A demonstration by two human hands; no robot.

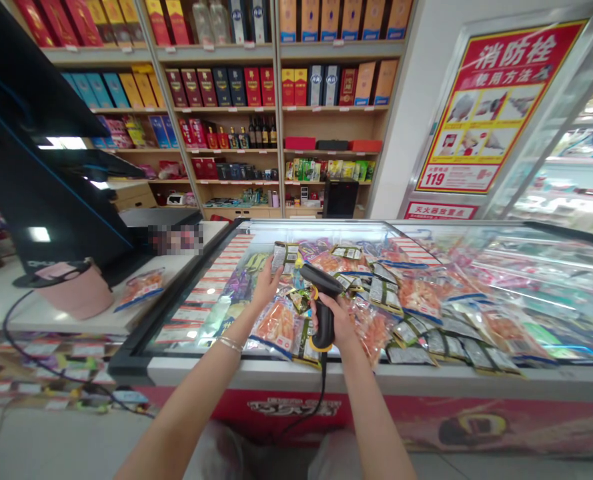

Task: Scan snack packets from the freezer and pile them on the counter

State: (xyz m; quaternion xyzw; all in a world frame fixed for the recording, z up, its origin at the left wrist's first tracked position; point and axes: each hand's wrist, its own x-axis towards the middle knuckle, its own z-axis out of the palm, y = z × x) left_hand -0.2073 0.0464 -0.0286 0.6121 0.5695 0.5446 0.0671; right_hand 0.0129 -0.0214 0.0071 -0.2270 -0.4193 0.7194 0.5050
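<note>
My right hand is wrapped round the handle of a black and yellow barcode scanner, whose head points up and left. A cable hangs from the scanner's base. Left of the scanner head, my left hand holds a small packet by its left side, with a printed silver label facing me. Below and between the hands lies a clear bag of orange snacks. Many similar bags and small silver-labelled packets are spread on the glass top of a freezer, mostly right of the scanner.
On the counter at the left stand a black checkout terminal and a pink container, beside another snack bag. Shelves of boxes and bottles rise behind the freezer. The scanner cable hangs over its front edge.
</note>
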